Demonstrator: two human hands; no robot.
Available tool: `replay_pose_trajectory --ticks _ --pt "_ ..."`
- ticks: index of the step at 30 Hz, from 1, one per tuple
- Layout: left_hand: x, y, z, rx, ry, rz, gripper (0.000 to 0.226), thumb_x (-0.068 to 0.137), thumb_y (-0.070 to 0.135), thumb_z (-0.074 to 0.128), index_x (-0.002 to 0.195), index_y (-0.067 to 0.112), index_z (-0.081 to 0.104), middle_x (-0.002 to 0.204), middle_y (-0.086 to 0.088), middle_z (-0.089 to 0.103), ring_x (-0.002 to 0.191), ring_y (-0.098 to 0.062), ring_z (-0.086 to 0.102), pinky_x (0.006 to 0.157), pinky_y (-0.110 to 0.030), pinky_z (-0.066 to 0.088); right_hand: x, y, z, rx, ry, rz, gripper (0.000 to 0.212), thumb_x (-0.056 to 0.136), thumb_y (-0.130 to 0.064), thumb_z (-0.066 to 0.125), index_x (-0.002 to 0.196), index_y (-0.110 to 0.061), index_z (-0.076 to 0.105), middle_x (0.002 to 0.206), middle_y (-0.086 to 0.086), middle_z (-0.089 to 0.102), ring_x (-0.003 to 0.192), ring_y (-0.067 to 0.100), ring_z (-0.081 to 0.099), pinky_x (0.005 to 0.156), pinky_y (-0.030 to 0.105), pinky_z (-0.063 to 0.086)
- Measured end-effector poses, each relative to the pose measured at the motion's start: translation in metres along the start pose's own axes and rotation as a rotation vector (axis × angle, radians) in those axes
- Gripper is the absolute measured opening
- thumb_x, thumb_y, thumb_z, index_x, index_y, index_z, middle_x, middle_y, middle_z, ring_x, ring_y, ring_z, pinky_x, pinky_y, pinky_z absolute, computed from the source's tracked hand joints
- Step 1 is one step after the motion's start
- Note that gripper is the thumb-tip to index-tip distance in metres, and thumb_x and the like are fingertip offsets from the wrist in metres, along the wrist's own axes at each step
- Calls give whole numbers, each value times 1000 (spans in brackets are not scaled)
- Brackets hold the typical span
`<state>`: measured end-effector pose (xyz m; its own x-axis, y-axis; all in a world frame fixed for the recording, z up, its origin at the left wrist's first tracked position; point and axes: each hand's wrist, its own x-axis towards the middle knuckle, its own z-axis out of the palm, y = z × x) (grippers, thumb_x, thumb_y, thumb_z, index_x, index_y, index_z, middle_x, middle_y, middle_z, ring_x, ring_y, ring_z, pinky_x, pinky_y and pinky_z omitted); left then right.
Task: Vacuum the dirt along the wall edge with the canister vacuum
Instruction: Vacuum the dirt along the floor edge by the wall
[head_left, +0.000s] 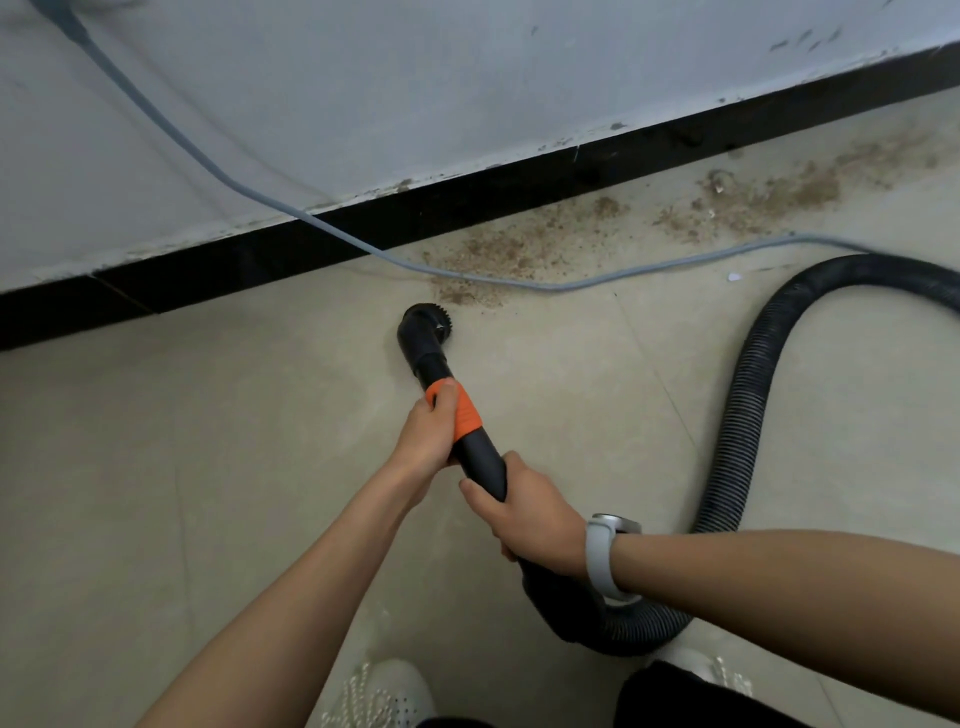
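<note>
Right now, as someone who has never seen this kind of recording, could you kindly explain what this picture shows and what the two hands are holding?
There is no machine doing the work here: a person wears a camera on the head, so you look down along their own arms. The left hand grips the orange collar of the black vacuum wand, and the right hand, with a watch at its wrist, grips the wand nearer the body. The wand ends in a round brush nozzle resting on the tiled floor. A ribbed black hose loops away to the right. Brown dirt lies along the black baseboard, just beyond the nozzle, and a grey cord hangs down the wall and trails across the dirt.
</note>
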<state>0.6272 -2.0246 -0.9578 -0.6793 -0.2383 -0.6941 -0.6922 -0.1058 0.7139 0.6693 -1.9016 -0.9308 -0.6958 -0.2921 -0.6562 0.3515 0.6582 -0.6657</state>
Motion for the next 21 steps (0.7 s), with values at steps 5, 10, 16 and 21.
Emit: replay_pose_trajectory --ticks 5,10,16,21 --pt "0 4 -6 -31 45 -8 30 99 37 36 87 14 49 82 -7 55 73 -19 58 53 -28 47 4 -9 -13 51 -119 -59 29 92 -39 53 88 -14 38 64 5 54 37 15 51 40 25 44" --pt "12 29 14 -5 9 -32 29 98 38 37 87 14 47 83 -6 54 74 -19 57 56 -30 48 13 -11 -34 129 -55 -60 27 93 -36 53 85 -14 39 60 7 54 32 11 48 38 21 41" --pt "12 37 49 52 -98 -51 33 98 41 36 105 10 46 87 -6 55 75 -18 57 54 -29 46 5 8 -45 193 85 16 28 91 -39 54 83 -15 40 61 7 56 31 13 49 36 20 39" --pt "-5 23 82 92 -196 -54 34 98 41 37 104 9 47 87 -6 56 73 -17 58 53 -27 48 -20 38 -56 182 214 86 30 88 -42 56 83 -15 43 59 5 57 33 16 51 37 23 41"
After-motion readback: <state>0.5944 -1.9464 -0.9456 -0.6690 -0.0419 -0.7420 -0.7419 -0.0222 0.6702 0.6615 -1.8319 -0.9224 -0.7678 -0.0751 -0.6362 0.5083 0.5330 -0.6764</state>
